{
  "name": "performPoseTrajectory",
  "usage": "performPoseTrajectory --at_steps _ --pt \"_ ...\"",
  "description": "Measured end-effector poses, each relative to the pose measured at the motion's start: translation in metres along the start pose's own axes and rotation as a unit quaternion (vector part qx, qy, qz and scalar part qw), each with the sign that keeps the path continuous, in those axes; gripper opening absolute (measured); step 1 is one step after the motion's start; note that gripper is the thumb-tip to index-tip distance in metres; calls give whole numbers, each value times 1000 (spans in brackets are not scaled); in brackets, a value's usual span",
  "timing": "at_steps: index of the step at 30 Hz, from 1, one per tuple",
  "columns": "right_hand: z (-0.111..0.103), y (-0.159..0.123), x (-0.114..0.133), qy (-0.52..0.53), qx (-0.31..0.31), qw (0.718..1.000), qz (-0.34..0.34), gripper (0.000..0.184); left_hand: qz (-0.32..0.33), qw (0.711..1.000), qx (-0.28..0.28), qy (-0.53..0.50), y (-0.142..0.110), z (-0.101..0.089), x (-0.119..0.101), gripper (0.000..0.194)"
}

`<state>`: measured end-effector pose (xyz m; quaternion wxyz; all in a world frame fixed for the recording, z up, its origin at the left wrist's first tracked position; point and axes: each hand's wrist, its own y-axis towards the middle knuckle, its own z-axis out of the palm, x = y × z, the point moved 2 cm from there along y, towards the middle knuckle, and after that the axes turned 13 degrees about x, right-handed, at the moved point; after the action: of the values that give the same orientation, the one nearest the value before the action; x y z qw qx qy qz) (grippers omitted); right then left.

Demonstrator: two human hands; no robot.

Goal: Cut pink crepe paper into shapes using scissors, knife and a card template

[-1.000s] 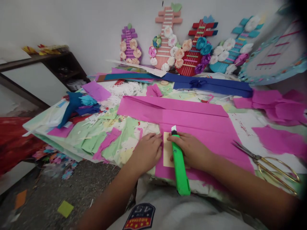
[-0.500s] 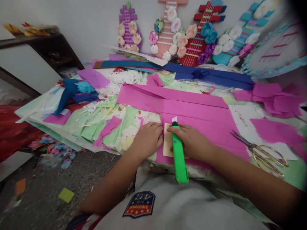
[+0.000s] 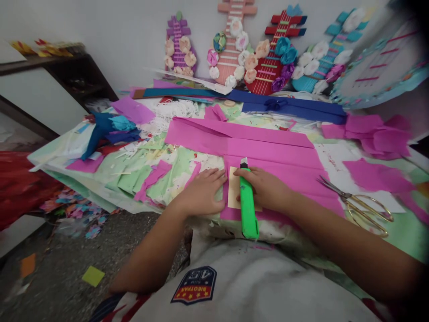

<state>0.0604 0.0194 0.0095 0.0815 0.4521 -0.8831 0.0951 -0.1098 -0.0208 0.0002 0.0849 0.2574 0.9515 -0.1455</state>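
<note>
My right hand (image 3: 268, 188) is closed around a green utility knife (image 3: 248, 205), its short blade pointing away from me. Under the knife lies a cream rectangular card (image 3: 233, 190), partly covered by the knife and hand. The card rests on a large sheet of pink crepe paper (image 3: 275, 154), which has fold lines and a folded strip along its far side. My left hand (image 3: 204, 190) lies flat, fingers stretched out, its fingertips at the left edge of the pink paper beside the card.
Gold-handled scissors (image 3: 362, 208) lie open at the right by pink paper scraps (image 3: 378, 176). White string (image 3: 181, 111) is heaped at the back left. Decorated paper guitars (image 3: 270, 67) lean on the wall behind a blue folded strip (image 3: 295, 108). A dark shelf (image 3: 77, 76) stands left.
My left hand has flattened, with the thumb spread from the fingers. My right hand keeps hold of the utility knife on the card. The camera view has shifted slightly.
</note>
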Motion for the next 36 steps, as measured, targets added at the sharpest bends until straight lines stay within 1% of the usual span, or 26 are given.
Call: performPoseTrajectory --at_steps 2,4,12,23,27,30,33,36 --pt "0 0 0 -2 2 1000 8 49 1 999 31 9 -3 0 1 75" --pt "0 -1 -2 -3 3 1000 12 50 3 999 45 16 -4 0 3 82" --pt "2 0 -12 -3 18 999 49 52 3 997 73 28 -2 0 5 89" --pt "0 1 -16 16 12 998 66 52 9 997 69 36 -2 4 8 89" --pt "0 -2 -13 11 8 997 73 52 6 997 72 38 -3 3 7 90" --pt "-1 -5 -8 0 22 997 74 55 6 996 77 35 -3 1 6 89" --pt "-2 -7 -5 -9 43 997 62 57 11 997 77 24 -4 0 6 81" --pt "-2 -7 -6 -8 44 997 55 57 11 998 63 14 -4 0 5 74"
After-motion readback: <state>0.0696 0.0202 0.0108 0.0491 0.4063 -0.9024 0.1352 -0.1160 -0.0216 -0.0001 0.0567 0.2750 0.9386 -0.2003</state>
